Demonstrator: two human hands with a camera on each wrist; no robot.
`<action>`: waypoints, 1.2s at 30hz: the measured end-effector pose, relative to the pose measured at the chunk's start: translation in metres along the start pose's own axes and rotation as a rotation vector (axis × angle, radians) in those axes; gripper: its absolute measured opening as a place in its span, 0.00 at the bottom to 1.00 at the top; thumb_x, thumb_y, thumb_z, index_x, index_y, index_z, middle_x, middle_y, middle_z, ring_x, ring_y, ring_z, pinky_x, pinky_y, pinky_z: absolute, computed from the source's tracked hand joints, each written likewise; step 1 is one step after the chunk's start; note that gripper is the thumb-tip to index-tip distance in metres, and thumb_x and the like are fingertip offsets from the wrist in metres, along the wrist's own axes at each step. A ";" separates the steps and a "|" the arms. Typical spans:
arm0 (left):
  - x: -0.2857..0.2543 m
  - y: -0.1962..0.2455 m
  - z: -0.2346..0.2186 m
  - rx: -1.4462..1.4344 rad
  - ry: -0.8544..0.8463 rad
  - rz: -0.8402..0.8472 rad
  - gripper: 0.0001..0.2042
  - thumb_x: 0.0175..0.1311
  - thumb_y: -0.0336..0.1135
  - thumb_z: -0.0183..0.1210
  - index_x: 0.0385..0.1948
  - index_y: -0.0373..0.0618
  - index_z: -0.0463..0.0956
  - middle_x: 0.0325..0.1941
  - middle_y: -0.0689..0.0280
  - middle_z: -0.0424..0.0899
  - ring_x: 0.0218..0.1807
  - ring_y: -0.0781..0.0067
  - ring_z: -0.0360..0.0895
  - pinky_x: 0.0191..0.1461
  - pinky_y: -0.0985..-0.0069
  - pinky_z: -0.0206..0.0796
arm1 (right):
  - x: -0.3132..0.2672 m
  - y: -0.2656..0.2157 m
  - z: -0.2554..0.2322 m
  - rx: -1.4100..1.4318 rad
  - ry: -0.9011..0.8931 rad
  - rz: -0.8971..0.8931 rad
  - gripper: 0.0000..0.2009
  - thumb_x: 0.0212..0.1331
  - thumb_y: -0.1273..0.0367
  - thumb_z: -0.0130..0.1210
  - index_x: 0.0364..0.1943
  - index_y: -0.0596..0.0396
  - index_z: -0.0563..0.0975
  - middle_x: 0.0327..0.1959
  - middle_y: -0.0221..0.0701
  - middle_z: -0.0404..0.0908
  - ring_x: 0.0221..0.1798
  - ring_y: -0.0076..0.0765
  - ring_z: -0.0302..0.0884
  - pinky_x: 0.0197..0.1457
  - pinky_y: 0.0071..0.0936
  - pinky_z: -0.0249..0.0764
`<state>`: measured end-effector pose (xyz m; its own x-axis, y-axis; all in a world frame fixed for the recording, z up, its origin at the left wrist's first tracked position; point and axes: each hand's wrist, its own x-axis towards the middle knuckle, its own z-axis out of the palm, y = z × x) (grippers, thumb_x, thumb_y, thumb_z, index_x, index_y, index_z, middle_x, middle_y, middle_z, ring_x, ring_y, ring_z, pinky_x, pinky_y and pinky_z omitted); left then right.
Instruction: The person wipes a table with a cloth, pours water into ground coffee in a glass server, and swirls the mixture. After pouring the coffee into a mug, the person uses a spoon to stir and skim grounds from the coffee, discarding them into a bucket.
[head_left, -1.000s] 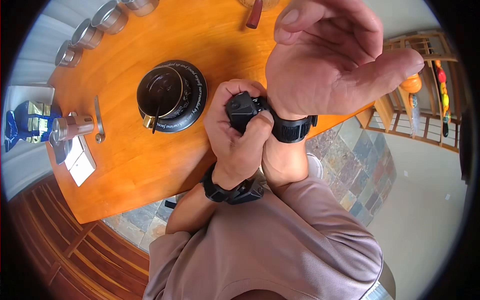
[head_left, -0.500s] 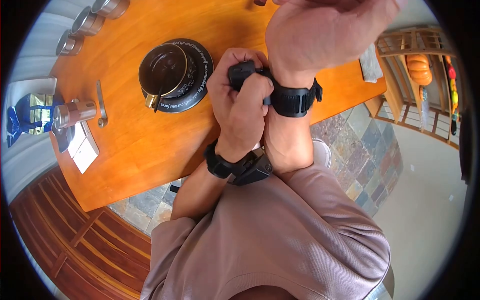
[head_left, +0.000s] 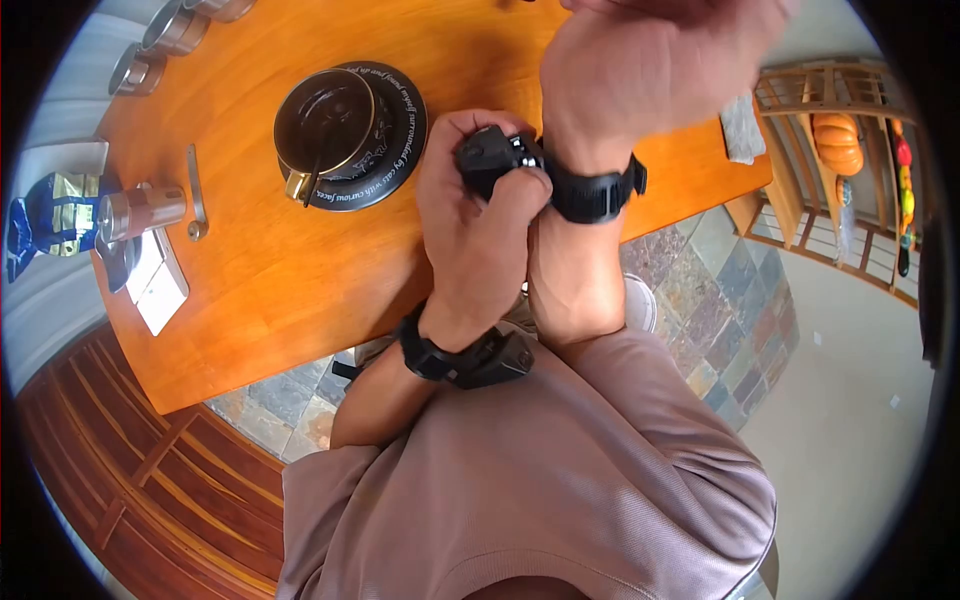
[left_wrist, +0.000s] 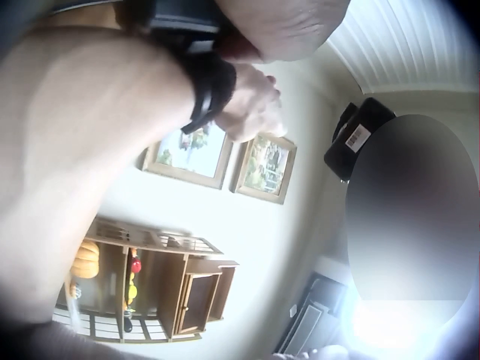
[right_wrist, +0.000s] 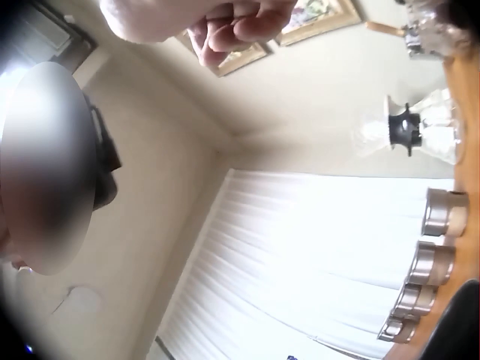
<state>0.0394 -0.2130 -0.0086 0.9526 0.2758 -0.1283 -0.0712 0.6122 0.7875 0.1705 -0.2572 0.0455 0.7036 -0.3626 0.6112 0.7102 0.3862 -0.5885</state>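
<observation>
My left hand [head_left: 470, 230] is curled round the black wrist camera [head_left: 487, 155] strapped to my right wrist, over the front edge of the orange wooden table [head_left: 280, 290]. Its black strap [head_left: 595, 195] circles the wrist. My right hand [head_left: 650, 70] is raised above the table, blurred, fingers loosely curled and holding nothing; in the right wrist view its fingertips [right_wrist: 225, 26] curl inward. The left wrist view shows the right hand [left_wrist: 251, 105] and strap [left_wrist: 210, 90] from below. A second black camera [head_left: 480, 362] sits on my left wrist.
A black cup [head_left: 325, 125] with a spoon stands on a lettered saucer [head_left: 400, 110] left of the hands. Further left lie a metal grinder [head_left: 140, 212], a blue bag [head_left: 50, 225], white cards [head_left: 155, 290] and metal canisters [head_left: 170, 30]. A wooden shelf [head_left: 838, 130] stands right.
My right hand has turned from open palm-up to a loosely curled, blurred pose higher in view. My left hand keeps its grip on the wrist camera, shifted slightly.
</observation>
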 end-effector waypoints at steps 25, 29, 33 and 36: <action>-0.014 0.011 -0.004 0.188 -0.090 -0.013 0.16 0.49 0.22 0.55 0.42 0.36 0.70 0.39 0.64 0.75 0.40 0.79 0.71 0.47 0.80 0.65 | 0.010 -0.022 -0.038 0.390 -0.598 -0.081 0.48 0.63 0.30 0.30 0.56 0.70 0.72 0.31 0.42 0.79 0.24 0.31 0.65 0.25 0.26 0.62; -0.010 0.021 -0.012 0.301 -0.212 0.123 0.21 0.52 0.19 0.57 0.51 0.36 0.68 0.47 0.62 0.73 0.46 0.77 0.74 0.54 0.77 0.68 | -0.001 -0.025 0.013 0.086 0.165 0.169 0.23 0.75 0.54 0.43 0.38 0.62 0.79 0.15 0.28 0.74 0.12 0.17 0.63 0.15 0.13 0.56; -0.004 0.015 -0.016 0.294 -0.034 0.218 0.18 0.51 0.21 0.59 0.46 0.36 0.70 0.42 0.63 0.76 0.42 0.77 0.75 0.51 0.77 0.69 | -0.008 -0.019 0.011 0.084 0.137 0.339 0.24 0.75 0.54 0.43 0.36 0.62 0.80 0.14 0.27 0.74 0.12 0.18 0.62 0.16 0.13 0.55; 0.014 0.039 -0.025 0.534 -0.137 0.090 0.15 0.49 0.24 0.62 0.40 0.35 0.73 0.35 0.64 0.78 0.37 0.77 0.76 0.46 0.79 0.70 | -0.014 -0.012 0.012 0.018 -0.038 0.489 0.22 0.74 0.56 0.46 0.33 0.61 0.80 0.14 0.28 0.74 0.13 0.17 0.64 0.18 0.12 0.57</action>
<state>0.0428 -0.1660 0.0052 0.9819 0.1892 0.0047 -0.0279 0.1200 0.9924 0.1522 -0.2467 0.0502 0.9530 -0.1038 0.2845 0.2960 0.5185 -0.8022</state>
